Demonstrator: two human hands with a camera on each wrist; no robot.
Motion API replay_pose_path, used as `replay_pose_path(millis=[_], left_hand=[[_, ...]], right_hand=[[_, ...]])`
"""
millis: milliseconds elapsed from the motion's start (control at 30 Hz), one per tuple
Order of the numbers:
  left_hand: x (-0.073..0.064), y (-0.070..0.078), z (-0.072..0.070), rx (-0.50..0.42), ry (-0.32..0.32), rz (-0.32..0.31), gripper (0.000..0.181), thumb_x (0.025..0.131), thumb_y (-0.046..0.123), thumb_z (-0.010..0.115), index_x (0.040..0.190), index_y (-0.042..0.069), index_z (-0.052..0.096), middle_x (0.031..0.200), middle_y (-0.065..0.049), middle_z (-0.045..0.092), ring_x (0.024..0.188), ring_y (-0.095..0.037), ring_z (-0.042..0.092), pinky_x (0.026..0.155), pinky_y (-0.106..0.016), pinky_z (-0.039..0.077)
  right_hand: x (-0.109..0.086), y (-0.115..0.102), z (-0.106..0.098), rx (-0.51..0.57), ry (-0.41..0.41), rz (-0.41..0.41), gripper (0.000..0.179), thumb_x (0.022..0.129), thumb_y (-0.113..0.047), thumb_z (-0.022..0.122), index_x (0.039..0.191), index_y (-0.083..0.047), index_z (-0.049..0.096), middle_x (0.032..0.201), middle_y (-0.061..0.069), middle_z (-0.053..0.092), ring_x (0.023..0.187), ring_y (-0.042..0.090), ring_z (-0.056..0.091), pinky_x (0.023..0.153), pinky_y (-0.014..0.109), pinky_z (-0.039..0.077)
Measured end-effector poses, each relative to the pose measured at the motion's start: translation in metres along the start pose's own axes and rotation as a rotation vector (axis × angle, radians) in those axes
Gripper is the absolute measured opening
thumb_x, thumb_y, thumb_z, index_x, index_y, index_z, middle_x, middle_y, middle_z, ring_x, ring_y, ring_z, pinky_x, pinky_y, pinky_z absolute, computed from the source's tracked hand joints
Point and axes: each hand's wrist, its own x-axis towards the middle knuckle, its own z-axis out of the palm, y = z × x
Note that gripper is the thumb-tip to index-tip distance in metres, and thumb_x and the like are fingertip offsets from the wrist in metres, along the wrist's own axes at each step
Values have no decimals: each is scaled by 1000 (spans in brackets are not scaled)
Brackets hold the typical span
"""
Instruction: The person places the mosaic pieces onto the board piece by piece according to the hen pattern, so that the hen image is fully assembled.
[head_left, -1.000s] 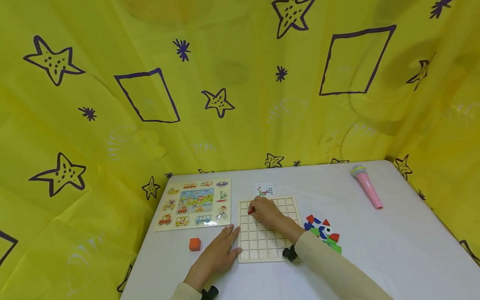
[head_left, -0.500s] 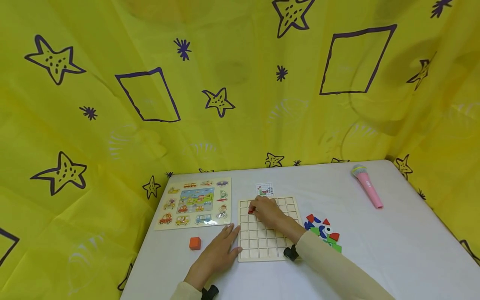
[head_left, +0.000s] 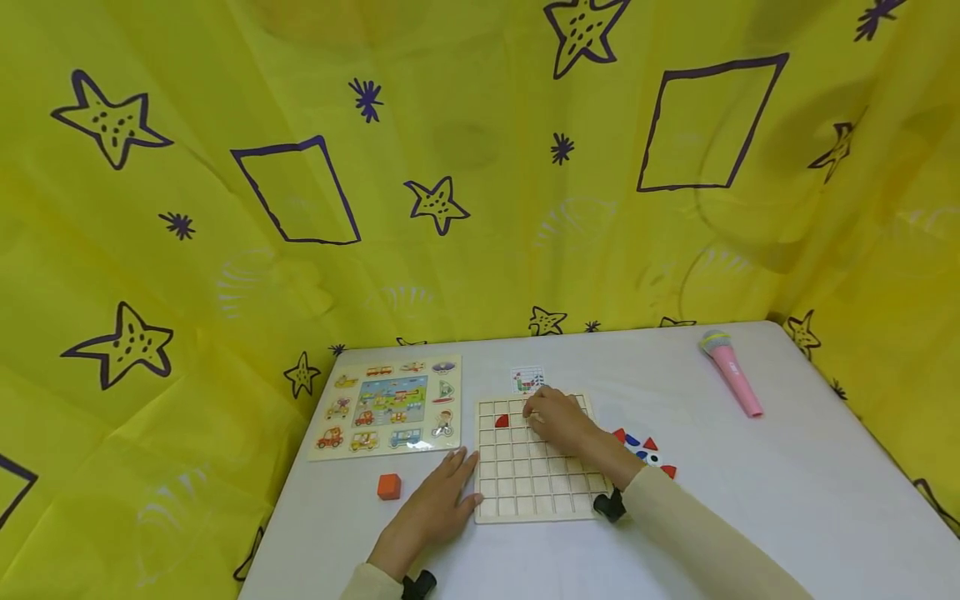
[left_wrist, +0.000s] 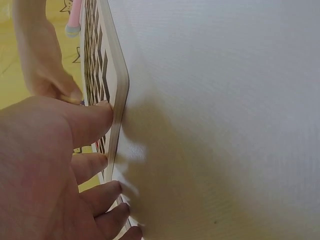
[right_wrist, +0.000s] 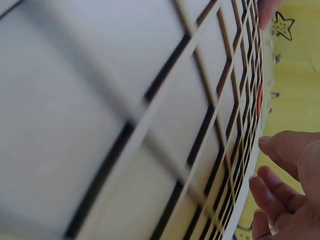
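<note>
A pale wooden grid board (head_left: 514,486) lies on the white table. One red quarter-round piece (head_left: 502,421) sits in a cell near its upper left. My left hand (head_left: 444,498) rests at the board's left edge, its fingers extended; in the left wrist view the thumb (left_wrist: 92,122) touches the rim. Over the upper middle of the board hovers my right hand (head_left: 561,422), right of the red piece. In the right wrist view its thumb (right_wrist: 285,145) and fingers are loosely bent and apart, with nothing visible between them.
Loose red, blue and white pieces (head_left: 651,454) lie right of the board, partly behind the right forearm. A small pattern card (head_left: 528,378) is beyond it. To the left are a picture puzzle (head_left: 405,437) and an orange cube (head_left: 389,487). A pink microphone (head_left: 737,379) lies far right.
My right hand has let go of the red quarter-round piece, which stays in its cell. The hand has moved right across the board. My left hand keeps its place.
</note>
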Motion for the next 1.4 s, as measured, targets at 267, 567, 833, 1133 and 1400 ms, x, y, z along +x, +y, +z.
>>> replay_pose_path(millis=[267, 567, 833, 1133, 1400], left_hand=[[0, 1, 0, -11, 0, 3, 69, 104, 36, 65, 164, 11, 40, 171, -15, 33, 158, -40, 30, 123, -61, 35], [-1, 1, 1, -12, -9, 11, 69, 105, 37, 63, 164, 11, 38, 171, -16, 32, 159, -40, 29, 124, -60, 34], [-1, 0, 1, -2, -8, 18, 69, 105, 36, 63, 164, 10, 38, 171, -17, 32, 158, -40, 29, 124, -61, 34], [-1, 0, 2, -2, -3, 18, 69, 105, 37, 63, 164, 10, 38, 171, -16, 32, 158, -40, 30, 124, -60, 34], [-1, 0, 2, 3, 1, 29, 69, 106, 35, 62, 164, 8, 38, 170, -18, 33, 158, -41, 31, 124, -60, 34]], right_hand=[[-30, 46, -36, -10, -16, 120, 18, 103, -19, 68, 117, -10, 75, 126, 13, 66, 120, 35, 63, 93, 54, 46], [-73, 91, -82, 164, -24, 279, 27, 103, -15, 65, 126, -2, 69, 121, 17, 67, 104, 30, 64, 89, 47, 62], [-99, 108, -96, 131, -139, 297, 26, 99, -12, 71, 121, 1, 70, 115, 16, 69, 106, 34, 63, 97, 56, 59], [-111, 114, -96, 148, -192, 294, 17, 96, -7, 72, 113, -5, 72, 112, 12, 66, 107, 32, 60, 97, 56, 58], [-115, 123, -87, 90, -75, 269, 16, 98, -13, 73, 110, -4, 69, 102, 9, 64, 97, 27, 59, 88, 50, 60]])
